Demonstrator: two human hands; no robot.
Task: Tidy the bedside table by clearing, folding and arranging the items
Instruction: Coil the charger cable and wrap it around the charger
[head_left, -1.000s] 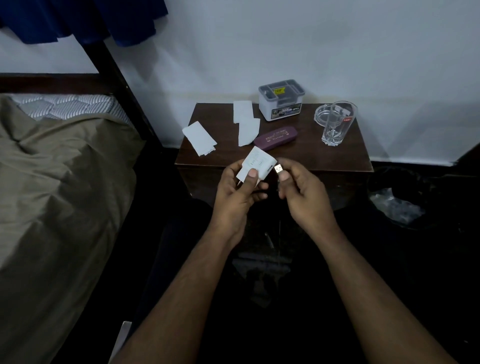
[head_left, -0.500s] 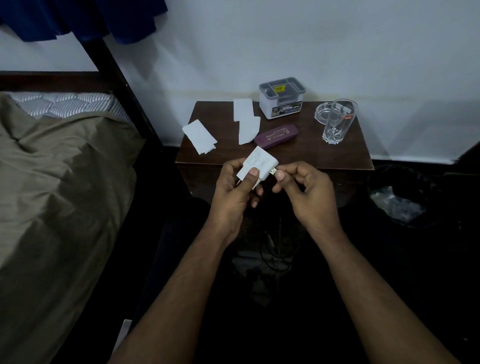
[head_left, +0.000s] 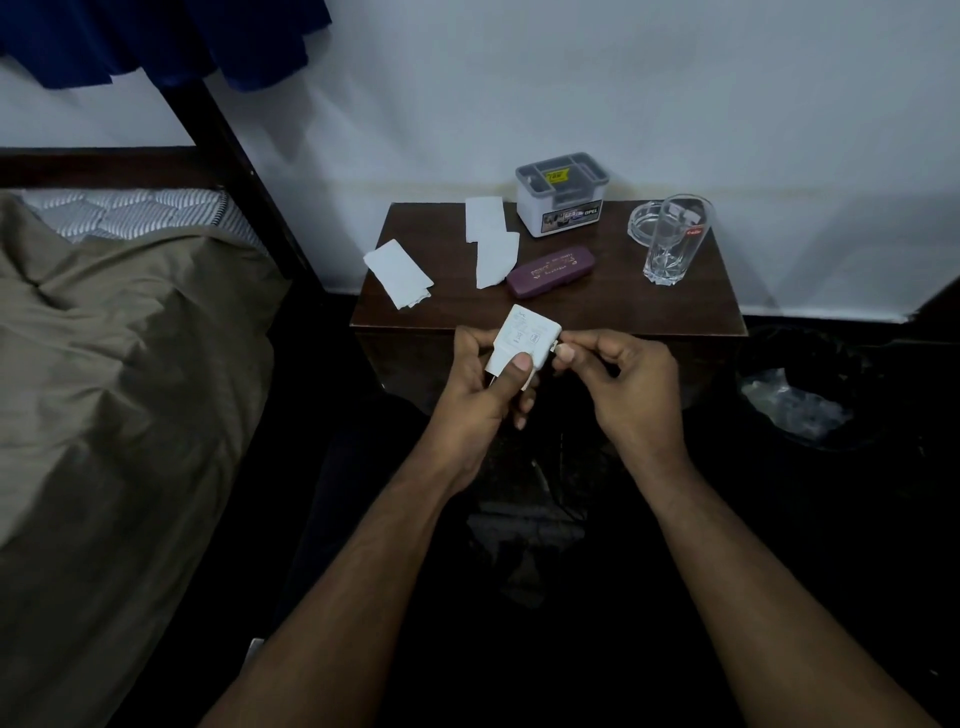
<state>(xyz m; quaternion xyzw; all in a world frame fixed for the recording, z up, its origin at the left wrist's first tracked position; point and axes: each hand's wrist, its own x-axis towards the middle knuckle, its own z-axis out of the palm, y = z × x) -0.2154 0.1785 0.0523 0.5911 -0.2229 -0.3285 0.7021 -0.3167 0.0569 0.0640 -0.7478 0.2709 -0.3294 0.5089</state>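
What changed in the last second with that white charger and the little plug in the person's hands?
The right hand brought the USB plug leftward from a clear gap until it meets the side of the white charger; whether it is fully seated cannot be told. The left hand kept gripping the charger. The papers, purple case, glass and grey box on the bedside table stayed put.

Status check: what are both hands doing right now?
Left hand grips white charger. Right hand pinches USB plug at charger's side. Nothing blocking; bedside table just beyond.
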